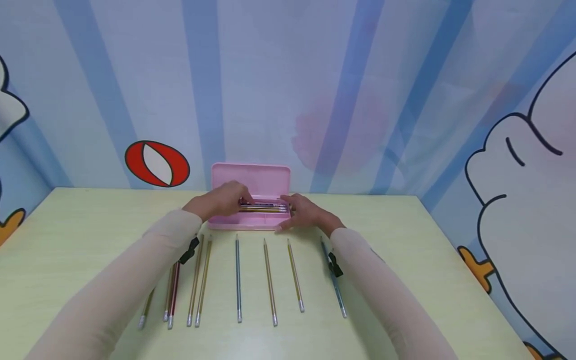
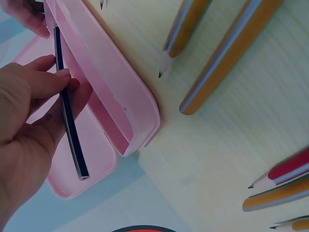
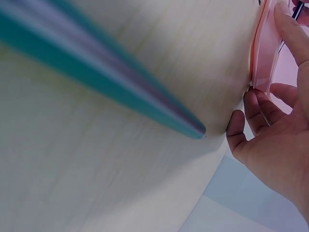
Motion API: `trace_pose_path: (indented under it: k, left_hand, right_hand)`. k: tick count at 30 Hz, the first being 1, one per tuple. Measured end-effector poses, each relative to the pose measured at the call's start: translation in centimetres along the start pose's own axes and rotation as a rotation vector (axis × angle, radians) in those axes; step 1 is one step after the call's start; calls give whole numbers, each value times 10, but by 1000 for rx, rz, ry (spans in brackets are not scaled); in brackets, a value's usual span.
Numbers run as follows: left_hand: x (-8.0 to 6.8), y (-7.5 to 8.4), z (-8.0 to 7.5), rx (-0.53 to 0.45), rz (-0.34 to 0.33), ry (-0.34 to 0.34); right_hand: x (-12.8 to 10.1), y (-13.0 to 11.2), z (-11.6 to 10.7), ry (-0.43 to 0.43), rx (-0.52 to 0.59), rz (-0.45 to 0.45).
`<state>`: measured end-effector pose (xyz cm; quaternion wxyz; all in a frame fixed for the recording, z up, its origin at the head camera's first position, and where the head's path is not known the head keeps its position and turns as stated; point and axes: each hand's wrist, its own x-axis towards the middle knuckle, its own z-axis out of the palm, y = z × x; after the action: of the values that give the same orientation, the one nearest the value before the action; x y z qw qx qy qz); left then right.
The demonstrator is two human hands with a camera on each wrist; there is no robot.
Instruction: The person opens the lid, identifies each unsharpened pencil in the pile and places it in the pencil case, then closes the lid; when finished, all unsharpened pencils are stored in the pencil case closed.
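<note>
A pink pencil case (image 1: 251,175) stands at the back of the table with its lid raised against the backdrop. My left hand (image 1: 227,197) is over its left part. In the left wrist view, the thumb and fingers pinch a dark pencil (image 2: 71,128) above the case. Several pencils (image 1: 265,210) lie lengthwise inside the case, seen in the head view. At the case's right end, my right hand (image 1: 306,212) grips the tray, thumb at the front and fingers toward the back. The right wrist view shows that hand (image 3: 285,135) partly cut off by the frame edge.
Several loose pencils lie in a spread row before the case, tips toward it: a red one (image 1: 174,300), gold ones (image 1: 270,282) and a blue one (image 1: 238,280). A teal pencil (image 1: 334,285) is beside the right forearm. A printed cloth (image 1: 279,90) rises behind the table.
</note>
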<state>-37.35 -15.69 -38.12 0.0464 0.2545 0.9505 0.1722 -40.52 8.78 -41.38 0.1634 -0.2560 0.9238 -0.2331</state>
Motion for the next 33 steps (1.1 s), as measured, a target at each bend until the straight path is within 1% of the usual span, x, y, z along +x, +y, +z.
trace_pose_path:
  k: [7,12,21,25,29,33]
  left_hand:
    - [3,-2,1,81,19,-16]
    - [6,-4,4,114,30,-6]
    - [10,-11,11,92,-5,-3]
    - [10,-16,13,92,7,14]
    - [6,-18,11,119,32,27]
    - [3,-18,10,129,34,35]
  right_hand:
    - [-1,-2,-1,-6,22,9]
    - [-3,-2,-2,-7,32,17]
    - [-2,-1,-1,-11,24,29]
    - [-2,-3,-1,-11,17,30]
    - [-1,-5,-1,-8,-9,-8]
    - [-1,-6,0,1,-31,-37]
